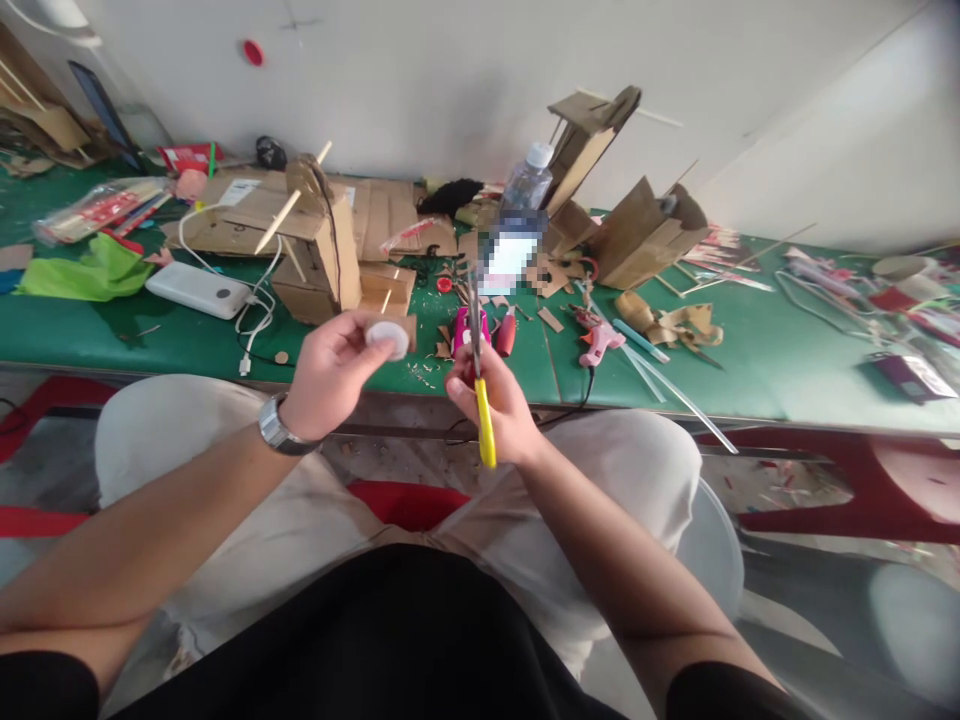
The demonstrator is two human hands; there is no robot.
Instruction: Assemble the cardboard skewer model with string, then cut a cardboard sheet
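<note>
Between the thumb and fingers of my left hand (pixel 330 365) is a round white disc (pixel 388 340), with a small brown piece of cardboard (pixel 409 330) behind it. My right hand (pixel 501 400) is closed around scissors with a yellow handle (pixel 486 425), their metal blades (pixel 474 320) pointing up and away from me. Just past the scissors lie a pink object (pixel 461 328) and a red-handled tool (pixel 506 332) on the green table (pixel 375 375). A cardboard model (pixel 330 255) with a wooden stick (pixel 283 222) through its top stands beyond my left hand.
A white power bank (pixel 196 291) with a cable lies at left. To the right are a pink glue gun (pixel 600 342), clear glue sticks (pixel 686 400) and cardboard scraps (pixel 667 322). A bottle (pixel 529 178) and another cardboard model (pixel 652 235) stand further back, near the wall.
</note>
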